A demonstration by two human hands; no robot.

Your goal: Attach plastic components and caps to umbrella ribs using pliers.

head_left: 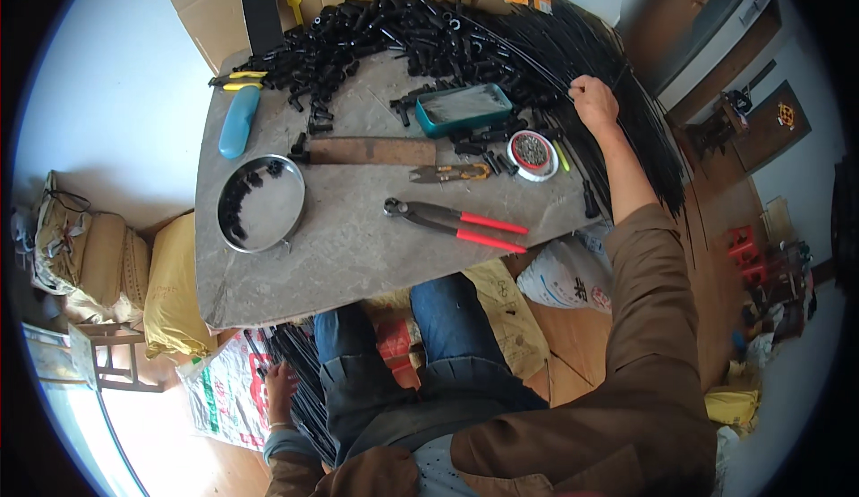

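Observation:
My right hand (pixel 595 105) reaches to the far right of the table, its fingers pinched on a thin black rod (pixel 528 60) at the edge of a large heap of similar rods (pixel 617 76). Low beside my left leg, my left hand (pixel 280 388) has its fingers curled near a bundle of long black rods (pixel 304 381); what it grips is too small to make out. Short black tubular parts (pixel 358 36) are piled along the back of the table. Red-handled pincers (pixel 456 225) lie near the front, below yellow-handled pliers (pixel 450 173).
On the grey table (pixel 349 229) are a round metal dish (pixel 288 236) with black bits, a rusty metal bar (pixel 371 151), a teal tray (pixel 463 110), a blue case (pixel 239 121) and a tub of small metal pieces (pixel 533 153). Sacks (pixel 174 287) stand left; a white bag (pixel 568 273) sits below.

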